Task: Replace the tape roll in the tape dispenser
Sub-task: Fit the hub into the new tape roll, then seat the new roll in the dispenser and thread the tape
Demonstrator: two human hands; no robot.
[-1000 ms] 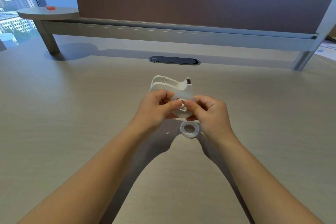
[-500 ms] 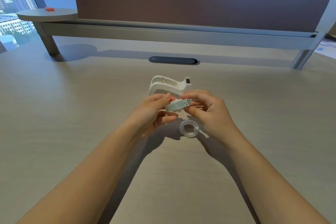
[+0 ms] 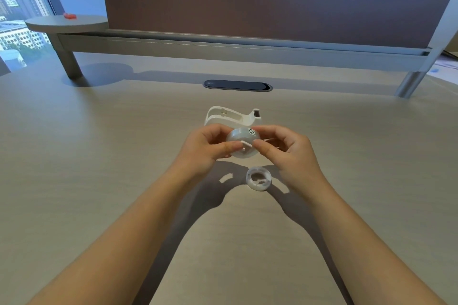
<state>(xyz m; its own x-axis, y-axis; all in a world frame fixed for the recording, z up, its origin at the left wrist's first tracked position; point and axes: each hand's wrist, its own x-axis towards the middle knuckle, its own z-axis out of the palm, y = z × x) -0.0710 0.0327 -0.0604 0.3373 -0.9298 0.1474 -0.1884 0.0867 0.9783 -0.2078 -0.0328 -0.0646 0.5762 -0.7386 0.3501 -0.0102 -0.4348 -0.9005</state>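
I hold a clear tape roll (image 3: 239,137) with a white hub in its middle, a little above the desk, its flat face tilted toward me. My left hand (image 3: 208,150) pinches its left side and my right hand (image 3: 285,153) grips its right side, thumbs near the hub. Just behind the hands the white tape dispenser (image 3: 230,116) stands on the desk with its cradle bare and its cutter at the right end. A small, nearly bare tape ring (image 3: 258,178) lies flat on the desk below my right hand.
The beige desk (image 3: 99,156) stretches wide on all sides. A dark oval cable slot (image 3: 237,85) sits behind the dispenser. A brown partition on a grey rail (image 3: 247,49) closes the back. A round shelf with a small red object (image 3: 70,16) is far left.
The tape roll was edge-on half a second ago; now its flat face is turned back toward me. Both hands stay on it above the same spot.
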